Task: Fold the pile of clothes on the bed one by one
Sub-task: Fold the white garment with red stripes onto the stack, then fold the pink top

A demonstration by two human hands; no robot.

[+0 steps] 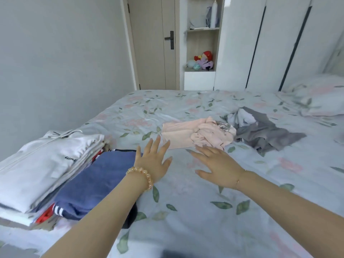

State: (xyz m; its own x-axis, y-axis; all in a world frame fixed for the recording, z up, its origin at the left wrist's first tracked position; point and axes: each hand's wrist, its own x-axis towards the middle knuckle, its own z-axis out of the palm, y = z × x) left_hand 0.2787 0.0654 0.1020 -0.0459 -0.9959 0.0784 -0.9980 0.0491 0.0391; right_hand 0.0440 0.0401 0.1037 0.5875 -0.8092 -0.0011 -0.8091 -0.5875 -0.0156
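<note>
Left wrist: amber bead bracelet (143,177). Right wrist: thin chain bracelet (237,182). Arms bare.

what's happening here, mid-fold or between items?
Between items. Both hands are open and empty: left hand and right hand reach over the bed sheet toward the unfolded pink garment. A crumpled grey garment lies beyond it. Folded white and blue clothes sit stacked at left.
</note>
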